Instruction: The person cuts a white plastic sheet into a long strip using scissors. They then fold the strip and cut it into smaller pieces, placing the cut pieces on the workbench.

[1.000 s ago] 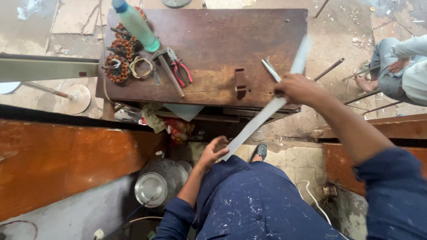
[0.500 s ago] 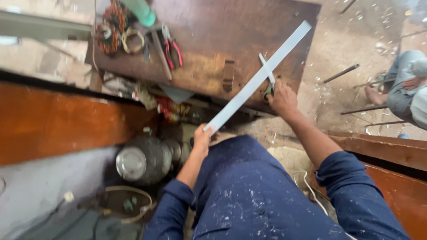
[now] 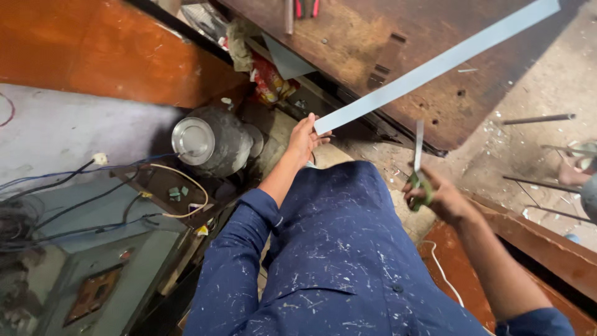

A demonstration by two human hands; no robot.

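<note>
You are pinching the long pale-grey metal strip (image 3: 429,65) steady at its near end in your left hand (image 3: 303,138), while your right hand (image 3: 438,196) is gripping green-handled scissors (image 3: 418,165) clear beside it.

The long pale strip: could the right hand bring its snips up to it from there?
Probably yes. The right hand holds green-handled snips just below the long pale strip, nothing between them, while the left hand grips the strip's near end.
</note>
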